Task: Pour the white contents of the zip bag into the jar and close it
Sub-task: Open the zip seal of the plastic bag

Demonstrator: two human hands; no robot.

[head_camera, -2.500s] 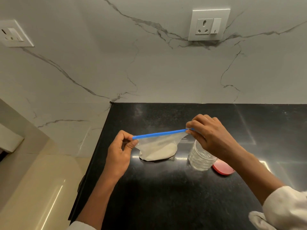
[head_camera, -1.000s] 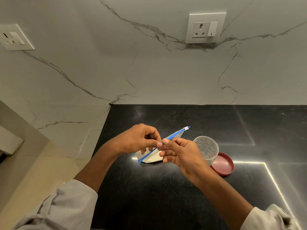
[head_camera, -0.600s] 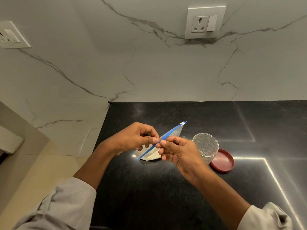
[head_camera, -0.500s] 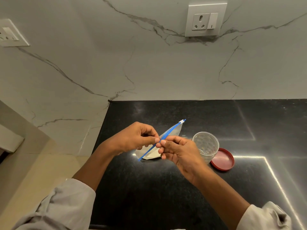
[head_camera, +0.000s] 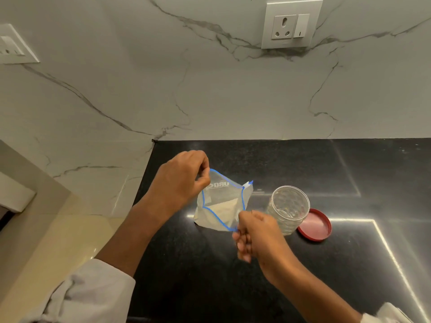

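A clear zip bag [head_camera: 219, 201] with a blue zip strip rests on the black counter, its mouth pulled wide apart; white powder lies at its bottom. My left hand [head_camera: 182, 178] pinches the far lip of the mouth. My right hand [head_camera: 254, 231] pinches the near lip. Just right of the bag stands an empty clear plastic jar [head_camera: 289, 208], upright and uncovered. Its red lid [head_camera: 314, 224] lies flat on the counter against the jar's right side.
The black counter [head_camera: 303, 276] ends at a left edge near the bag, with a beige floor below. A marble wall rises behind, with a socket [head_camera: 290, 25] above the jar and another [head_camera: 11, 46] at far left.
The bag's zip was shut between my pinching fingers; now my hands have pulled apart and the mouth stands wide apart. Earlier I held the bag stretched by its two ends.
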